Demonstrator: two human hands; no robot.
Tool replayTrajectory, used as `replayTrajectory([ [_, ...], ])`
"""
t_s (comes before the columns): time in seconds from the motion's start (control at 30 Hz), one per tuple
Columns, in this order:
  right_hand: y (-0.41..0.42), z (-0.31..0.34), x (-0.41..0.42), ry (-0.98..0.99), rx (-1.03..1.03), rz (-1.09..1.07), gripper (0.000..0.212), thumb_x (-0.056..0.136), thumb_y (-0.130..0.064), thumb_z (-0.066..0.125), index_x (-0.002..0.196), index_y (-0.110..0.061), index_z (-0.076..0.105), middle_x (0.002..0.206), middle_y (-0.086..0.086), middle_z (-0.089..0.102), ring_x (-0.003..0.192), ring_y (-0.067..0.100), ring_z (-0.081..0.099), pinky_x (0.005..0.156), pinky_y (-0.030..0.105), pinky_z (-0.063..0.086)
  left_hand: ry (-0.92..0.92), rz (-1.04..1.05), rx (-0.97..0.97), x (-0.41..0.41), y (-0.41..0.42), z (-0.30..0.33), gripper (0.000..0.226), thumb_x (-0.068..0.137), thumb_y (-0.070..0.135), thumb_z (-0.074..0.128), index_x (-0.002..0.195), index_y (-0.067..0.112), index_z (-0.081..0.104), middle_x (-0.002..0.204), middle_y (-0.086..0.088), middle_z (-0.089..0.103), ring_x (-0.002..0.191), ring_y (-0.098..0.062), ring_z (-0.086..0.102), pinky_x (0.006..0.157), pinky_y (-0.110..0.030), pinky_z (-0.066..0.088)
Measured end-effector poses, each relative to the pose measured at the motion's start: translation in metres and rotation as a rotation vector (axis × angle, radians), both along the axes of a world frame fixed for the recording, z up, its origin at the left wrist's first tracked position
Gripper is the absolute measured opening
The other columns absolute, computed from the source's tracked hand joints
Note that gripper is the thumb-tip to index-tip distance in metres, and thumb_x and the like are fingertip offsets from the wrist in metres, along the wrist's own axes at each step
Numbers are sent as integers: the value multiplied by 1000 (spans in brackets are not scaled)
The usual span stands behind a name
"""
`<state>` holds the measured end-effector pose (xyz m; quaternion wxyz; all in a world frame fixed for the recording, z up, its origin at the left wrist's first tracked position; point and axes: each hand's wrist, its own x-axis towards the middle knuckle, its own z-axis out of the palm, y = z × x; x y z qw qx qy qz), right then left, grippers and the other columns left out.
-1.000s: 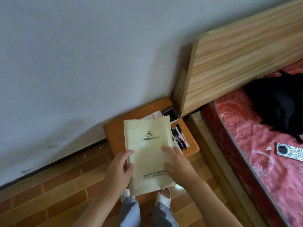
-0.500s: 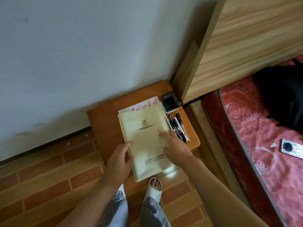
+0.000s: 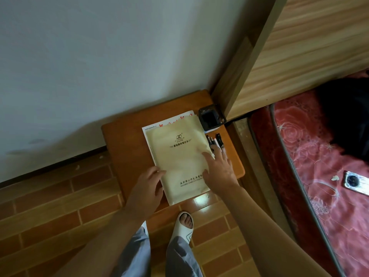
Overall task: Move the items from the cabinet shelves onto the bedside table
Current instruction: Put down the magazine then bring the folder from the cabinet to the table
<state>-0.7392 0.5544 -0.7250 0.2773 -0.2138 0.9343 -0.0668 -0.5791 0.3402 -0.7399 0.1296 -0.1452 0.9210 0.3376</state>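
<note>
Cream notebook [image 3: 180, 156] now lies flat on bedside table [image 3: 127, 140], atop white sheet with red print [image 3: 171, 121]; half second ago we still held it tilted, near end well past table edge. Near end still overhangs slightly. Our left hand [image 3: 146, 188] has let go, fingers loose beside notebook's left edge. Our right hand [image 3: 218, 169] lies flat, fingers spread, on its right edge, partly covering pens [image 3: 215, 141]. Black holder [image 3: 211, 117] beyond pens.

A phone [image 3: 356, 181] lies on a red floral bedspread [image 3: 311, 156] at three o'clock, below a wooden headboard [image 3: 311, 56]; brick-patterned floor [image 3: 50, 206] at seven o'clock.
</note>
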Motion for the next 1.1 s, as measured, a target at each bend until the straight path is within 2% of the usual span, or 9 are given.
replayTrajectory([
  [0.07,2,0,-1,33,22,45,62,95,-26,61,153,-28,38,165,5,15,155,35,14,124,54,22,19,-88,-75,-3,-1,1,53,91,20,73,140,23,55,145,4,48,135,-16,43,107,-29,42],
  [0.13,5,-2,0,46,14,95,64,95,-29,64,154,-28,38,165,3,17,154,30,18,124,51,23,20,-182,-153,-7,-2,0,55,90,27,73,141,26,52,148,4,44,137,-18,40,105,-35,47],
  [0.27,13,-8,0,7,5,157,72,95,-33,66,158,-27,33,168,-1,14,156,24,15,126,48,17,0,-296,-236,-16,-2,-6,62,86,31,75,141,29,46,154,-1,37,143,-23,34,104,-40,48],
  [0.5,20,-18,3,-74,50,186,84,98,-37,67,163,-25,16,174,-7,-3,160,21,1,127,49,11,-87,-340,-297,-6,1,-17,76,86,39,76,150,31,36,167,-3,19,153,-26,22,111,-47,42],
  [0.63,20,-12,0,-67,55,205,84,97,-39,67,163,-26,17,173,-5,-2,160,22,4,127,50,12,-122,-368,-352,-3,7,-13,80,87,44,73,154,30,31,169,-4,15,154,-27,21,114,-47,41],
  [0.9,25,35,-2,-42,51,182,79,97,-41,67,161,-26,24,173,1,9,159,27,9,127,54,19,-124,-282,-362,-7,10,24,70,94,44,65,155,27,35,166,-4,24,154,-29,22,118,-50,35],
  [1.1,26,97,9,-24,27,127,78,98,-41,65,161,-29,21,172,1,10,160,26,7,127,53,17,-73,-116,-364,-10,6,97,68,89,38,73,148,28,40,161,-4,32,153,-30,23,117,-56,36],
])
